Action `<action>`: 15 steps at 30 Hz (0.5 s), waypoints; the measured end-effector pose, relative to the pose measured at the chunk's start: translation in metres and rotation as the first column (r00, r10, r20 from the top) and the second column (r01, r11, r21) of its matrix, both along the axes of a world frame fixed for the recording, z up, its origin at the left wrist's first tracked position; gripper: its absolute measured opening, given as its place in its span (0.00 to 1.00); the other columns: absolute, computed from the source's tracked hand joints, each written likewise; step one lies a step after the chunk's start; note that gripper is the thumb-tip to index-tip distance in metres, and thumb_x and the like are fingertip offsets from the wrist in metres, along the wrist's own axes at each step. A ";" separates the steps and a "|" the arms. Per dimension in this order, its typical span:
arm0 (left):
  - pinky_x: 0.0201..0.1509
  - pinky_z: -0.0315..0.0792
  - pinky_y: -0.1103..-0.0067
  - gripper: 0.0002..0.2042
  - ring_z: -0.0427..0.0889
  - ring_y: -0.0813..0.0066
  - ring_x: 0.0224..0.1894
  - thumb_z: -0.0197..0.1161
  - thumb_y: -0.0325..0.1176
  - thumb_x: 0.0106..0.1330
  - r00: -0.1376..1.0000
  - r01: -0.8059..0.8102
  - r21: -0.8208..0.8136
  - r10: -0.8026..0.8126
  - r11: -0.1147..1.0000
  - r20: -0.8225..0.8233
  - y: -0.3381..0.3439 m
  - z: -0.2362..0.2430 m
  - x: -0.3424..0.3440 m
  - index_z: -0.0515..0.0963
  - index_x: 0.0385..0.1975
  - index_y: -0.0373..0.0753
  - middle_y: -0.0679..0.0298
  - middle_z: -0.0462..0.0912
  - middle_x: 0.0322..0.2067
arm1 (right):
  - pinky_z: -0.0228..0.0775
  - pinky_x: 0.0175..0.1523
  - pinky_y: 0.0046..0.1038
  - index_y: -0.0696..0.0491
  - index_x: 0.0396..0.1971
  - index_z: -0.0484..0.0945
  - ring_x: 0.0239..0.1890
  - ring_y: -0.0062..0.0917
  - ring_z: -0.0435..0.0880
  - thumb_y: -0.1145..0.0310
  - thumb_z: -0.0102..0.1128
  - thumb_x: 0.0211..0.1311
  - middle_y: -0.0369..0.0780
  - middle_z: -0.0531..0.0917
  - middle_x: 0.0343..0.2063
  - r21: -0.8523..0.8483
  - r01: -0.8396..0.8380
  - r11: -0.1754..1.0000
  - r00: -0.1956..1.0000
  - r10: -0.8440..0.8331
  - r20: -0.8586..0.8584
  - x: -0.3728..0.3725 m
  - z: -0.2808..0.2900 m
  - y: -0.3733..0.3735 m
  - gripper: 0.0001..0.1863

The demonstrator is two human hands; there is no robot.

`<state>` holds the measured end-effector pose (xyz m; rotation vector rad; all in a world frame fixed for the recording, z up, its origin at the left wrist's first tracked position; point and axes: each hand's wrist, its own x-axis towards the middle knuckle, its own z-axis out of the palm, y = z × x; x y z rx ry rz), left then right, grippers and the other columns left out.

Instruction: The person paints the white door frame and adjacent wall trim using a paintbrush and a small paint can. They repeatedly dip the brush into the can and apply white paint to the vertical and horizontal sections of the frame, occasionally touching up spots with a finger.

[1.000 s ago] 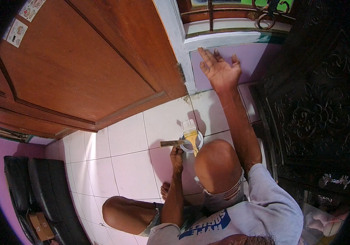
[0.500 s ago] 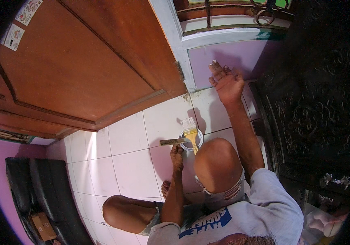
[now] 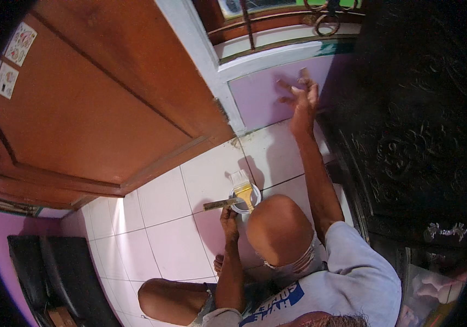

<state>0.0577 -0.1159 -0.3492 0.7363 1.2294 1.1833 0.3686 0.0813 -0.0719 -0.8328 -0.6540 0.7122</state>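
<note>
My left hand point(image 3: 229, 222) is closed at the near-left side of a small round paint can point(image 3: 239, 209), gripping it by the rim. A paintbrush point(image 3: 243, 192) with a yellow handle and pale bristles lies across the can's mouth, bristles pointing away from me. Also across the rim is a flat brownish bar point(image 3: 218, 204), jutting out to the left just above my fingers; its kind is unclear. My right hand point(image 3: 304, 98) is raised with fingers spread, slightly blurred, in front of the purple wall panel point(image 3: 250, 101) under the window. Nothing shows in it.
A brown wooden door point(image 3: 97, 109) stands at the left, beside a white frame point(image 3: 203, 46). A dark carved cabinet point(image 3: 402, 147) closes off the right side. White floor tiles point(image 3: 162, 215) lie under me. A black padded seat point(image 3: 64, 272) is at the lower left.
My right hand has turned at the wrist and its fingers have shifted before the purple panel. The view has moved a little; the left hand stays at the can.
</note>
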 end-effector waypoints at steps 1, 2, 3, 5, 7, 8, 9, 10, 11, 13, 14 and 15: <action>0.63 0.71 0.75 0.19 0.78 0.73 0.56 0.58 0.21 0.70 1.000 -0.018 -0.014 0.018 1.000 -0.007 -0.006 -0.005 -0.008 0.76 0.61 0.36 0.64 0.82 0.54 | 0.78 0.51 0.44 0.56 0.56 0.71 0.56 0.41 0.83 0.70 0.54 0.65 0.50 0.63 0.73 -0.041 0.088 0.995 0.987 -0.082 0.140 0.009 0.001 0.006 0.19; 0.64 0.71 0.75 0.18 0.79 0.73 0.57 0.58 0.21 0.71 0.965 -0.001 -0.034 0.010 0.999 0.261 -0.006 -0.030 -0.021 0.77 0.60 0.36 0.64 0.82 0.55 | 0.76 0.54 0.44 0.59 0.57 0.69 0.57 0.41 0.82 0.72 0.56 0.63 0.51 0.61 0.73 -0.070 0.180 0.981 0.948 -0.154 0.279 0.025 0.003 0.018 0.22; 0.63 0.71 0.75 0.18 0.79 0.73 0.57 0.58 0.21 0.71 0.969 -0.003 -0.022 0.009 1.000 0.248 -0.004 -0.028 -0.015 0.77 0.59 0.36 0.64 0.82 0.55 | 0.74 0.57 0.43 0.60 0.59 0.67 0.59 0.42 0.80 0.73 0.57 0.62 0.52 0.61 0.73 -0.077 0.268 0.960 0.893 -0.218 0.394 0.042 -0.001 0.027 0.24; 0.63 0.72 0.74 0.17 0.79 0.73 0.57 0.58 0.22 0.71 0.977 0.010 0.000 -0.010 1.000 0.213 0.000 -0.011 -0.004 0.77 0.59 0.36 0.65 0.82 0.55 | 0.71 0.61 0.41 0.63 0.61 0.65 0.61 0.43 0.77 0.74 0.59 0.60 0.53 0.60 0.72 -0.070 0.451 0.890 0.750 -0.335 0.571 0.079 -0.005 0.038 0.29; 0.62 0.73 0.75 0.16 0.79 0.73 0.56 0.59 0.22 0.71 0.974 -0.002 -0.013 0.004 1.000 0.225 0.000 -0.018 -0.008 0.77 0.58 0.36 0.65 0.82 0.55 | 0.67 0.65 0.39 0.65 0.63 0.63 0.63 0.43 0.74 0.73 0.61 0.59 0.55 0.61 0.71 -0.057 0.499 0.865 0.679 -0.350 0.645 0.091 0.000 0.043 0.32; 0.61 0.73 0.75 0.16 0.79 0.73 0.55 0.59 0.23 0.71 0.972 -0.012 -0.020 0.016 1.000 0.232 -0.001 -0.026 -0.011 0.78 0.58 0.36 0.65 0.82 0.54 | 0.65 0.66 0.38 0.65 0.63 0.62 0.63 0.43 0.73 0.73 0.62 0.57 0.56 0.61 0.71 -0.059 0.486 0.872 0.675 -0.332 0.659 0.094 0.003 0.044 0.34; 0.61 0.73 0.74 0.16 0.79 0.73 0.55 0.59 0.23 0.71 0.966 -0.012 -0.021 0.017 1.000 0.256 -0.001 -0.036 -0.014 0.78 0.58 0.36 0.65 0.82 0.54 | 0.63 0.68 0.37 0.66 0.64 0.62 0.64 0.44 0.72 0.72 0.63 0.56 0.56 0.62 0.71 -0.063 0.472 0.879 0.670 -0.312 0.673 0.094 0.005 0.045 0.35; 0.61 0.73 0.74 0.16 0.79 0.73 0.55 0.59 0.23 0.71 0.960 -0.013 -0.023 0.019 1.000 0.278 -0.002 -0.043 -0.018 0.77 0.58 0.35 0.65 0.82 0.54 | 0.64 0.67 0.38 0.65 0.67 0.57 0.62 0.44 0.74 0.73 0.61 0.55 0.54 0.67 0.65 -0.076 0.478 0.875 0.654 -0.297 0.696 0.090 0.008 0.045 0.39; 0.61 0.74 0.74 0.16 0.79 0.73 0.55 0.59 0.23 0.71 0.954 -0.014 -0.026 0.021 1.000 0.299 -0.004 -0.050 -0.021 0.77 0.58 0.35 0.65 0.82 0.54 | 0.65 0.66 0.39 0.65 0.71 0.52 0.60 0.44 0.75 0.74 0.59 0.55 0.52 0.72 0.59 -0.089 0.485 0.870 0.636 -0.281 0.718 0.086 0.011 0.045 0.43; 0.62 0.73 0.74 0.17 0.80 0.73 0.55 0.59 0.22 0.71 0.959 0.004 -0.058 0.012 0.998 0.282 -0.001 -0.050 -0.022 0.77 0.58 0.35 0.65 0.82 0.54 | 0.65 0.66 0.40 0.65 0.73 0.49 0.58 0.44 0.76 0.74 0.58 0.53 0.50 0.76 0.55 -0.090 0.520 0.849 0.583 -0.277 0.764 0.093 0.008 0.047 0.46; 0.62 0.73 0.73 0.17 0.80 0.73 0.55 0.59 0.22 0.70 0.962 0.013 -0.074 0.008 0.997 0.273 0.000 -0.051 -0.022 0.77 0.58 0.35 0.64 0.82 0.54 | 0.65 0.66 0.40 0.66 0.72 0.50 0.58 0.45 0.76 0.74 0.58 0.53 0.50 0.75 0.55 -0.081 0.538 0.839 0.551 -0.277 0.787 0.099 0.004 0.052 0.45; 0.63 0.73 0.73 0.17 0.79 0.73 0.56 0.59 0.22 0.70 0.958 0.017 -0.069 0.004 0.997 0.287 -0.001 -0.052 -0.023 0.77 0.58 0.35 0.64 0.82 0.54 | 0.65 0.66 0.41 0.66 0.71 0.51 0.59 0.45 0.76 0.74 0.58 0.53 0.51 0.75 0.56 -0.072 0.550 0.832 0.520 -0.273 0.809 0.100 0.003 0.054 0.44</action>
